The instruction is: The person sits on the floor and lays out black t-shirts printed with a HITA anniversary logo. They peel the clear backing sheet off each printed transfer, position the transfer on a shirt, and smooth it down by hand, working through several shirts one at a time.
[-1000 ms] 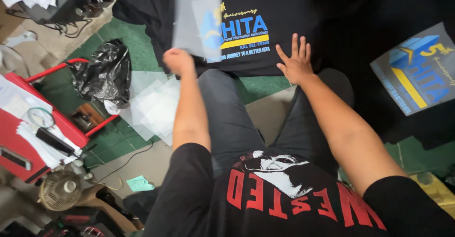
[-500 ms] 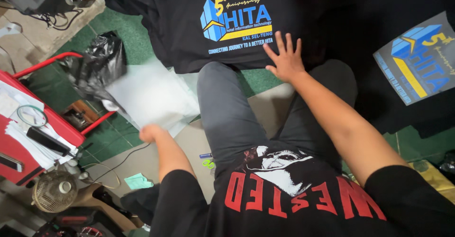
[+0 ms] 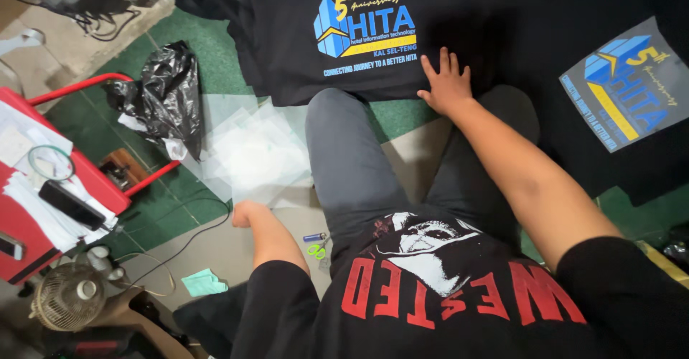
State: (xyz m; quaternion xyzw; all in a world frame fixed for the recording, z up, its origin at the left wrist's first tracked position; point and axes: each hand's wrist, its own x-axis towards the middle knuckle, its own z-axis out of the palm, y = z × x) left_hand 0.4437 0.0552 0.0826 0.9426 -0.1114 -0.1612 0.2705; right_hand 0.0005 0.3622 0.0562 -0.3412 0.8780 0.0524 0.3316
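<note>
While the right hand (image 3: pixel 446 83) lies flat with fingers spread on the lower edge of the black printed T-shirt (image 3: pixel 373 36) at the far side of the floor, its grip holds nothing. Nearer and to the left, the left hand (image 3: pixel 244 213) is curled into a loose, empty fist just beside the heap of clear film sheets (image 3: pixel 251 151), with a black plastic bag (image 3: pixel 169 93) farther left.

Your right hand (image 3: pixel 446 83) lies flat, fingers spread, on the lower hem of the black cotton T-shirt with a blue and yellow printed chest design (image 3: pixel 301 50), which is spread face up on the floor ahead of your knees. Your left hand (image 3: pixel 244 213) is curled just below the loose pile of clear, glossy transfer film sheets (image 3: pixel 251 151), fanned on the green mat left of the shirt.
</note>
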